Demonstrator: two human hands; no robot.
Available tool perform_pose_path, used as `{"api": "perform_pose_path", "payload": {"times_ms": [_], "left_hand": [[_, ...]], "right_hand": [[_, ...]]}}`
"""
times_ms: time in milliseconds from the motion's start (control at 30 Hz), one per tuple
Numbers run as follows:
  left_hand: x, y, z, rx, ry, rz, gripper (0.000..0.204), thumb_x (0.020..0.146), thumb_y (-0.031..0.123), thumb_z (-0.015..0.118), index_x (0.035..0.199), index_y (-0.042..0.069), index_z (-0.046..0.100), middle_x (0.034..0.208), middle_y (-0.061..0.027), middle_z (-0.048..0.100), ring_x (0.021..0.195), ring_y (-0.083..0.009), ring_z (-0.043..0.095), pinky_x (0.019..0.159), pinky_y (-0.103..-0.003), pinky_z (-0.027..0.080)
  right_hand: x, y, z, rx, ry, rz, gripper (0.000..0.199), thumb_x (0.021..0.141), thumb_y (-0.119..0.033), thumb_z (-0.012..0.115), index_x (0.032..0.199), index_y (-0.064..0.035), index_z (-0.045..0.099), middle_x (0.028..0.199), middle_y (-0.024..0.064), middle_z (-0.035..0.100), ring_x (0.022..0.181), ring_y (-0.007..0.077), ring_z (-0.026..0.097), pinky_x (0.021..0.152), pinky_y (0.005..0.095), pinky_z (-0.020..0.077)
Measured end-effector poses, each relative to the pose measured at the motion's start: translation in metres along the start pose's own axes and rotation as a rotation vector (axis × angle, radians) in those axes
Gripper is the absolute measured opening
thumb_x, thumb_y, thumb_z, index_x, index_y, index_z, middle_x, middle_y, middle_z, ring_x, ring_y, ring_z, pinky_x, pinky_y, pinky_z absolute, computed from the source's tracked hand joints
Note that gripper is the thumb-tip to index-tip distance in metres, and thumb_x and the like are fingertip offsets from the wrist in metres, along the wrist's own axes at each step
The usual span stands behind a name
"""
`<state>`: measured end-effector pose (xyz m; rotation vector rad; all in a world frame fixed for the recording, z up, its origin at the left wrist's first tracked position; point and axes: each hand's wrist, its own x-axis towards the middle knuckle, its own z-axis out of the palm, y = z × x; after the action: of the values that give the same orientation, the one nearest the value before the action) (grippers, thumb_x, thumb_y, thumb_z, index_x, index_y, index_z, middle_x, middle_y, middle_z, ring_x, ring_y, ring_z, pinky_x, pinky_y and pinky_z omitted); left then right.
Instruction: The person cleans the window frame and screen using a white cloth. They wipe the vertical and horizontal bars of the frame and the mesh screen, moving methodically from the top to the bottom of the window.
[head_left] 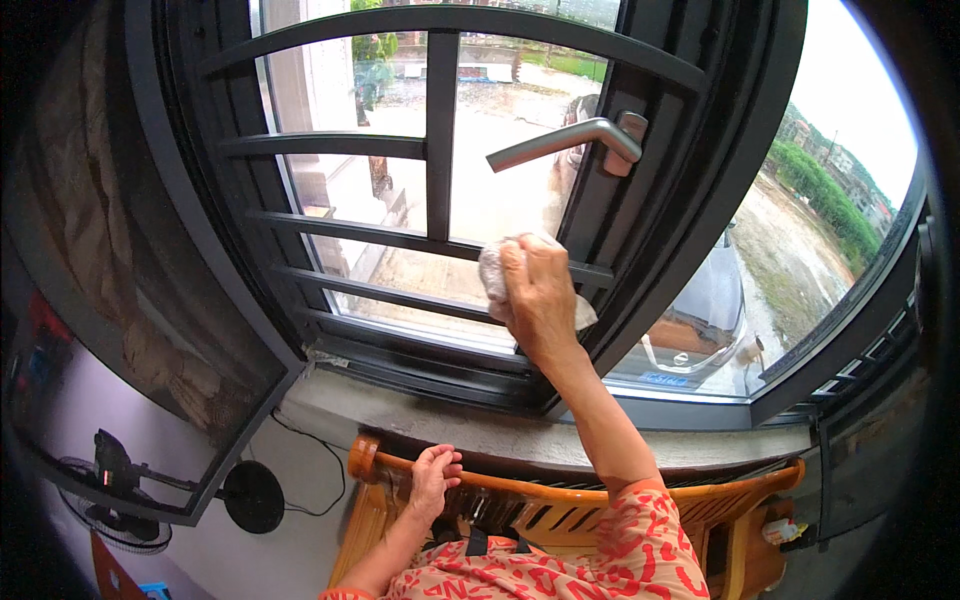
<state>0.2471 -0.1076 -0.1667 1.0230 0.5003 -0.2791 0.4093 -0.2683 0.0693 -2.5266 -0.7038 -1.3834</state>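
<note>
My right hand (pixel 541 292) is raised in front of the dark window frame, its fingers closed round a crumpled whitish cloth (pixel 493 272). The cloth lies against a lower horizontal bar (pixel 380 232) of the window grille, and one end hangs out below my hand. Lower down, my left hand (pixel 434 480) rests at the top rail of a wooden bench (pixel 560 492). Its fingers are loosely bent and apart, with nothing held in them. Above my right hand a grey metal window handle (pixel 565 142) juts from the frame.
A pale sill (pixel 460 428) runs between window and bench. At the left are an open screen panel (pixel 150 300) with dark mesh, a black fan (pixel 115 475) and a cable (pixel 330 450). Through the right-hand opening a parked car (pixel 700 310) shows outside.
</note>
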Motion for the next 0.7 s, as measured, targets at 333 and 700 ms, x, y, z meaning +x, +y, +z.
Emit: {"api": "perform_pose_path", "payload": {"times_ms": [333,700], "left_hand": [[0.008,-0.008,-0.010,-0.009,-0.042,-0.005,0.015,0.093,0.017,0.057,0.107,0.011,0.056,0.095,-0.0036,0.066,0.074,-0.0120,0.063,0.059,-0.028,0.051],[0.001,0.002,-0.018,-0.021,0.052,0.047,0.015,0.092,0.017,0.058,0.106,0.012,0.057,0.095,-0.0031,0.066,0.075,-0.0119,0.063,0.060,-0.028,0.051]], "right_hand": [[-0.004,0.003,-0.012,-0.095,-0.143,0.010,0.062,0.071,-0.012,0.077,0.128,-0.0080,0.054,0.122,0.0156,0.052,0.106,0.0291,0.051,0.085,0.0398,0.0466],[0.005,0.003,-0.010,-0.029,-0.112,-0.078,0.058,0.067,-0.010,0.077,0.123,-0.0053,0.060,0.122,0.0146,0.058,0.103,0.0269,0.052,0.084,0.0373,0.0447]]}}
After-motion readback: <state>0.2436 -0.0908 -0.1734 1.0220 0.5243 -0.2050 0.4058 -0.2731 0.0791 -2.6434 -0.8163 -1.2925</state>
